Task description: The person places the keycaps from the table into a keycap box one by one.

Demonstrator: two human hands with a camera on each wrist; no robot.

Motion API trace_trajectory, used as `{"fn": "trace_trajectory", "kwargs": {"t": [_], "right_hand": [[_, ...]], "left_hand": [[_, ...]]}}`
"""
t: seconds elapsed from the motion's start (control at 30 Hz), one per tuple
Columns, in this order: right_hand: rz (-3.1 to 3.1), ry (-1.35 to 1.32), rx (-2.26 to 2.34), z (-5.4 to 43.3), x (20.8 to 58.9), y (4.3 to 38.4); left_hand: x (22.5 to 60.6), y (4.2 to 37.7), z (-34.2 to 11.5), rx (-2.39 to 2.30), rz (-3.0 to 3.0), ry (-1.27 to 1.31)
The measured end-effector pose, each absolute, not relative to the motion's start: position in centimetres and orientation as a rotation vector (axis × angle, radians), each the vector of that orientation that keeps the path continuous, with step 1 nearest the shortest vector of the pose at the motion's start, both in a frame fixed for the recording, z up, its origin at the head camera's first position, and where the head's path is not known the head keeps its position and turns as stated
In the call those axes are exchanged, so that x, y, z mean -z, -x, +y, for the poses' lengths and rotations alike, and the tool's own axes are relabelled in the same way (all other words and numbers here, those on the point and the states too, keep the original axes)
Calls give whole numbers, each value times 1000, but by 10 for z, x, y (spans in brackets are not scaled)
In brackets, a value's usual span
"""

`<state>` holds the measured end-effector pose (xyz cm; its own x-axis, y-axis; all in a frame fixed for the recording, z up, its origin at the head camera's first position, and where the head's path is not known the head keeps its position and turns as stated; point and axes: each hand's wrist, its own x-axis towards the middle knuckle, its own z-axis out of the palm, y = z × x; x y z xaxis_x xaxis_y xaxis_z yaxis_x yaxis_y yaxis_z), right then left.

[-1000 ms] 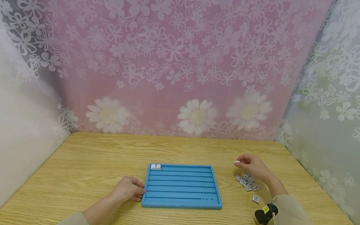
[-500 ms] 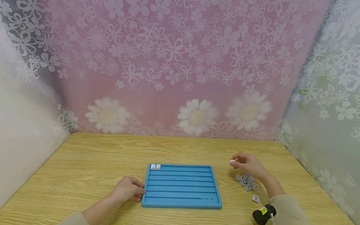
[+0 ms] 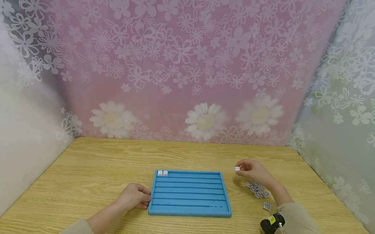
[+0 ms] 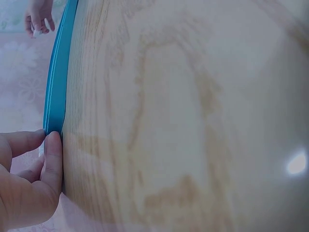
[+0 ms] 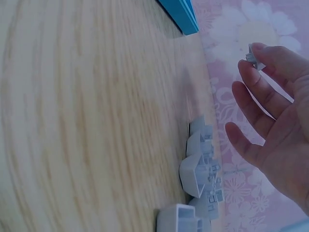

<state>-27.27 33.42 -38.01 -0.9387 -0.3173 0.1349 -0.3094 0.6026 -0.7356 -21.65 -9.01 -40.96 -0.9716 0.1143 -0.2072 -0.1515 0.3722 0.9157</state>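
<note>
My right hand is raised over the table beyond the tray's right side, pinching a white keycap between thumb and index finger. In the right wrist view the hollow underside of that keycap shows. My left hand holds the left edge of a blue ridged tray between thumb and fingers; the left wrist view shows this grip on the tray's edge. Two white keycaps sit side by side in the tray's top left corner.
Right of the tray lies a cluster of several upturned keycaps, with one separate keycap nearer me. A black wrist camera hangs at my right sleeve. A flowered curtain stands behind the wooden table.
With the keycap pinched in it, my right hand has moved left toward the tray. The left hand and the tray have stayed in place.
</note>
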Motion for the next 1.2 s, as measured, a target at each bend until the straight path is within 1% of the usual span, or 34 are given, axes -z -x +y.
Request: {"fn": "trace_trajectory", "kwargs": {"t": [0.4,0.73,1.0,1.2], "right_hand": [[2824,588,1221,316,369,272],[2733,717,1302,302,373,281],[2759,642,1271,284,367,286],[2719,687,1315,269,367,292]], "left_hand": [[411,218,-92,-1669,2369,21],[409,215,-91,-1642,2386,27],[409,218,-92,-1641,2378,18],[409,216,-92,-1640,2389,15]]}}
